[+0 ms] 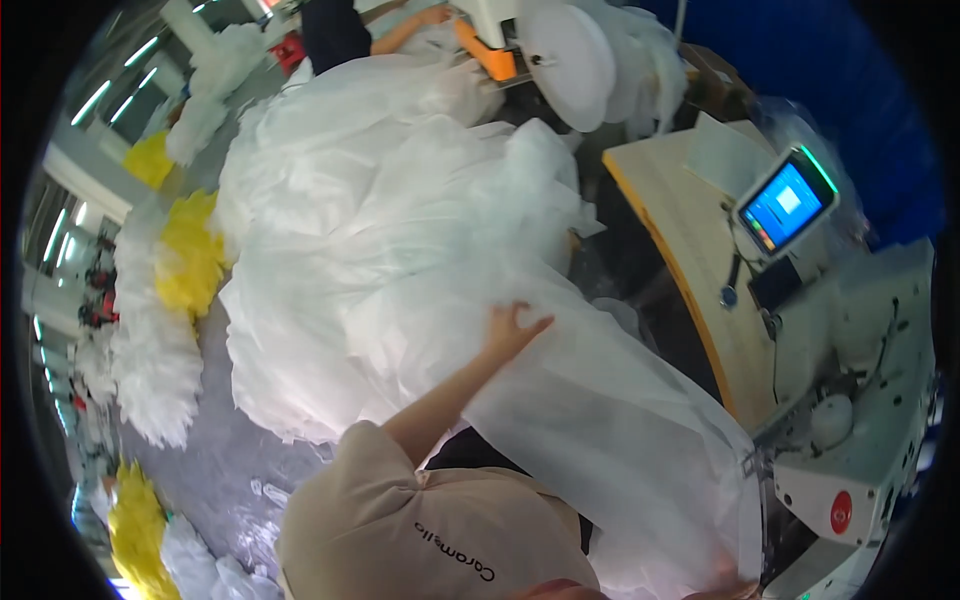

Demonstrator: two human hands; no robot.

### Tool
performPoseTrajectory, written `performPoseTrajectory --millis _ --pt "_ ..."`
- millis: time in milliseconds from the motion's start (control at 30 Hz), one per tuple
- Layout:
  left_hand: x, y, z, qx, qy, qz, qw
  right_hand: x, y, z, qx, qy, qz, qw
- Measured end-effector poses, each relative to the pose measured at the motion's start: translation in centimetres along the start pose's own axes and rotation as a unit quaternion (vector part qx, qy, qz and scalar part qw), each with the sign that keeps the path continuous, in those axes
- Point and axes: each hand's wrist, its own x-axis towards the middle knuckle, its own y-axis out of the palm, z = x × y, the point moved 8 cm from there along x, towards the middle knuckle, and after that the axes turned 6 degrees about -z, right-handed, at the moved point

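Note:
A large heap of sheer white fabric (330, 230) spreads before me, and one panel of it runs down to the sewing machine (850, 420) at my right. My left hand (512, 332) rests on top of this panel, its thumb and a curved finger apart with a gap between them. At the lower right edge, my right hand (735, 575) is on or under the fabric beside the machine. Only a blurred part of it shows, so its fingers cannot be made out.
A lit control screen (788, 203) stands on the wooden worktable (660, 215) at right. Across the heap, another person's arm (405, 32) reaches toward a white machine with an orange part (485, 50). White and yellow fabric piles (190, 255) line the floor at left.

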Motion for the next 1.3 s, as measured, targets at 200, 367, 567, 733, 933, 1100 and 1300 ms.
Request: performPoseTrajectory --millis 200,367,567,733,933,1100,1300 --pt "-21.9 20.4 -8.8 -0.258 0.357 0.528 0.726 0.8 -1.1 0.1 0.035 -0.019 -0.08 0.996" --pt "-19.8 8.9 -8.0 -0.134 0.411 0.637 0.638 1.7 -2.1 -2.0 0.074 -0.074 -0.104 0.989" --pt "9.0 -19.0 8.4 0.399 0.092 -0.186 0.893 0.6 0.7 1.5 -0.083 -0.129 -0.064 0.986" --pt "7.6 -14.4 5.4 0.315 0.163 -0.082 0.931 -0.9 -0.1 10.1 0.269 -0.119 -0.015 0.956" --pt "1.6 -10.5 1.5 0.172 0.194 0.026 0.966 -3.1 -3.9 11.7 -0.125 -0.174 -0.047 0.976" --pt "2.1 -14.5 5.7 0.182 0.188 0.205 0.943 -3.2 -0.3 5.1 -0.104 -0.118 0.02 0.987" --pt "1.2 -19.2 6.0 0.294 0.171 0.014 0.94 -2.8 3.4 1.6 -0.06 -0.126 0.154 0.978"
